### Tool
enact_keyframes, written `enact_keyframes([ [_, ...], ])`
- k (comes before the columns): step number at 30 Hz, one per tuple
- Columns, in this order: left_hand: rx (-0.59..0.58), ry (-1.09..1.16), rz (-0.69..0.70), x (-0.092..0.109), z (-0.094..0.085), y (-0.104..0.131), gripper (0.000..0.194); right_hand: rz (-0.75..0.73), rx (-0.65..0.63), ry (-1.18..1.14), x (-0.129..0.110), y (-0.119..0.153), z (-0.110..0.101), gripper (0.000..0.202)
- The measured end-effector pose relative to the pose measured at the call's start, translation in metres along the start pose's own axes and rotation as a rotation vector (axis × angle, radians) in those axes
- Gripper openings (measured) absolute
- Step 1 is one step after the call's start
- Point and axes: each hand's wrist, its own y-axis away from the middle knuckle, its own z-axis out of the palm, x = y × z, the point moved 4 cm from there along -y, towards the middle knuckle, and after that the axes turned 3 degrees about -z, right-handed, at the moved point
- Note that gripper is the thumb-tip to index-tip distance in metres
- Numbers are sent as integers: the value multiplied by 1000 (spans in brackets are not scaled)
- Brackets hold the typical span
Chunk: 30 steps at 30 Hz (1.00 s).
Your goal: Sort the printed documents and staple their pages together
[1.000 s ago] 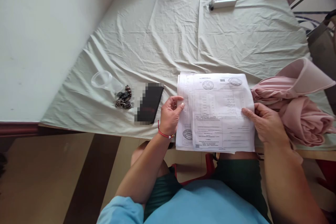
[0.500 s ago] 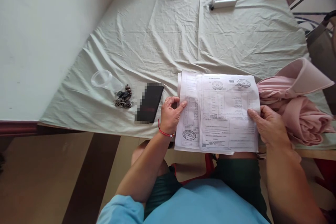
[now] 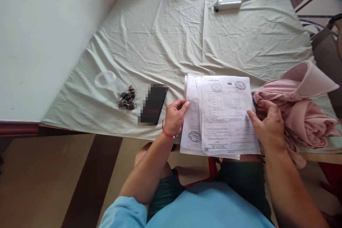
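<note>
A stack of printed papers (image 3: 226, 114) with round and oval ink stamps lies over the table's front edge, its top sheet shifted to the right of those below. My left hand (image 3: 175, 115) pinches the stack's left edge, thumb on top and fingers curled. At the right edge, my right hand (image 3: 269, 124) is open, its thumb tip at the paper's margin and its fingers spread apart from it. Those fingers are close to a bundle of pink cloth (image 3: 307, 114). A dark phone (image 3: 155, 105), partly pixelated, lies left of my left hand.
A pale cloth (image 3: 171, 35) covers the table. On the left are a clear plastic cup (image 3: 108, 80) and a small heap of dark metal pieces (image 3: 127, 99). Farther back lies a white cylindrical object (image 3: 228, 3). A wall (image 3: 48, 35) borders the left side.
My right hand has loosened from the papers' right edge and spread its fingers. The top sheet has slid slightly left. At the far right, another person's hand has drawn back from the table.
</note>
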Motion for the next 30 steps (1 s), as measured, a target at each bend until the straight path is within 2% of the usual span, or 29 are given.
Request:
enact_keyframes([
  [1, 10, 5, -9, -1, -1, -1, 39, -35, 42, 35, -10, 2, -3, 53],
  [3, 35, 20, -26, -2, -1, -1, 43, -163, 64, 30, -37, 10, -4, 45],
  [5, 44, 45, -49, -2, -1, -2, 50, -322, -21, -23, -71, 22, 2, 20],
  [7, 24, 79, -78, -1, 2, -1, 56, -449, -124, -74, -104, 35, 12, 13],
  [8, 9, 98, -91, -1, 3, 0, 58, -511, -216, -64, -120, 40, 19, 17],
  [10, -25, 137, -112, 1, 4, 0, 60, -643, -494, 27, -146, 49, 38, 25],
  [12, -67, 170, -136, 2, 5, 0, 58, -737, -690, 127, -163, 49, 51, 32],
  [16, -153, 193, -213, 4, 4, -1, 45, -887, -939, 210, -181, 40, 66, 42],
  [19, -214, 201, -266, 4, 3, 0, 39, -913, -1022, 236, -187, 33, 70, 41],
  [24, -207, 158, -230, 1, 1, 1, 42, -944, -1006, 230, -194, 30, 71, 28],
  [30, -135, 153, -176, 0, 0, -1, 46, -961, -908, 235, -191, 29, 69, 28],
])
